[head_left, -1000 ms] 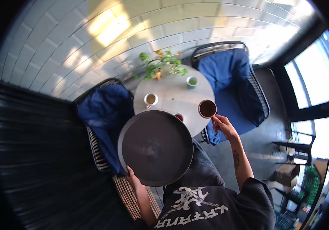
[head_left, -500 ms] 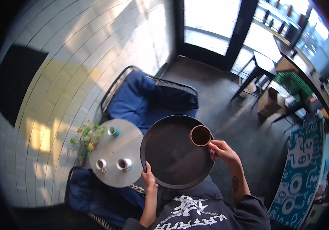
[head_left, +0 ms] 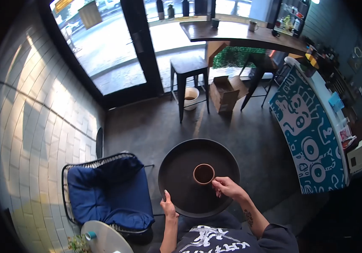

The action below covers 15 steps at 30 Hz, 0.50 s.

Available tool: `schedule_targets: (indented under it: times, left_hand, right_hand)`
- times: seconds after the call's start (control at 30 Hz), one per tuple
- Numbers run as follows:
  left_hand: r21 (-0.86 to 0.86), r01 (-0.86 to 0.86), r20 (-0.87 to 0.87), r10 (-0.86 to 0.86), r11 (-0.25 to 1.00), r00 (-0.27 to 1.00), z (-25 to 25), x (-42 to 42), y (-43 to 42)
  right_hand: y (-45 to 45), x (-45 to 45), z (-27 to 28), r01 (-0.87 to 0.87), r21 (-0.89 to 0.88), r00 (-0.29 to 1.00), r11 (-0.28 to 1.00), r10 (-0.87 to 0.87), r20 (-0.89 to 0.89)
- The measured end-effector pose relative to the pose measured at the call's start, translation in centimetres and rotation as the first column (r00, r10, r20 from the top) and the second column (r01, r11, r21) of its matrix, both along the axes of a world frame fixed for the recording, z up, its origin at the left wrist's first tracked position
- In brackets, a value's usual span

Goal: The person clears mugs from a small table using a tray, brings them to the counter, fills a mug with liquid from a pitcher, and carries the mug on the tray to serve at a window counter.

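My left hand [head_left: 169,206] grips the near left rim of a round black tray [head_left: 178,168], thumb on top and fingers underneath. Over the tray, right of its middle, is a brown cup [head_left: 203,174] with dark insides. My right hand [head_left: 228,187] pinches this cup at its handle side. I cannot tell whether the cup's base rests on the tray. Nothing else lies on the tray.
A blue-cushioned chair [head_left: 105,189] stands left, by a round table [head_left: 109,238] with a teal cup [head_left: 90,235] and a plant [head_left: 78,243]. Ahead are a stool [head_left: 188,65], a white bucket [head_left: 191,101], a cardboard box [head_left: 224,96] and a wooden bar [head_left: 235,33]. A patterned counter [head_left: 309,139] stands right.
My view has swung right, away from the round table toward the bar and counter. The cup has shifted from the tray's far right edge nearer its middle, still in my right hand.
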<state>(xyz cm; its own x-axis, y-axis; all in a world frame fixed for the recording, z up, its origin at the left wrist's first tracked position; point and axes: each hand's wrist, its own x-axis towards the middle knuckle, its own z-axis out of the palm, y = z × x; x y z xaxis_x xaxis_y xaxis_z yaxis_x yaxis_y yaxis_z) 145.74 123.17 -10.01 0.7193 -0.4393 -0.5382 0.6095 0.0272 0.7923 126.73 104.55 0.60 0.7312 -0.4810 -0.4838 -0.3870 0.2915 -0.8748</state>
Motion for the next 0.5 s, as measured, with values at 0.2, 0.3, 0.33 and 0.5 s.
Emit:
schedule_targets:
  times: [0.2, 0.3, 0.33, 0.5]
  left_hand:
    - [-0.026, 0.086, 0.022, -0.085, 0.996, 0.996, 0.6, 3.4, -11.6]
    - [0.015, 0.104, 0.008, -0.104, 0.995, 0.995, 0.7, 6.2, -17.8]
    - [0.038, 0.084, -0.009, -0.083, 0.996, 0.996, 0.7, 7.2, -19.7]
    - [0.049, 0.127, 0.054, -0.130, 0.991, 0.990, -3.8, 15.1, -28.0]
  right_hand:
    - [-9.0, 1.8, -0.7, 0.105, 0.060, 0.995, 0.993, -0.104, -0.012]
    - [-13.9, 4.1, -2.7, 0.177, 0.088, 0.984, 0.980, -0.178, 0.011]
    - [-15.5, 5.1, -3.4, 0.203, 0.103, 0.978, 0.974, -0.207, 0.033]
    - [-23.7, 11.9, -5.8, 0.293, 0.152, 0.951, 0.944, -0.305, 0.058]
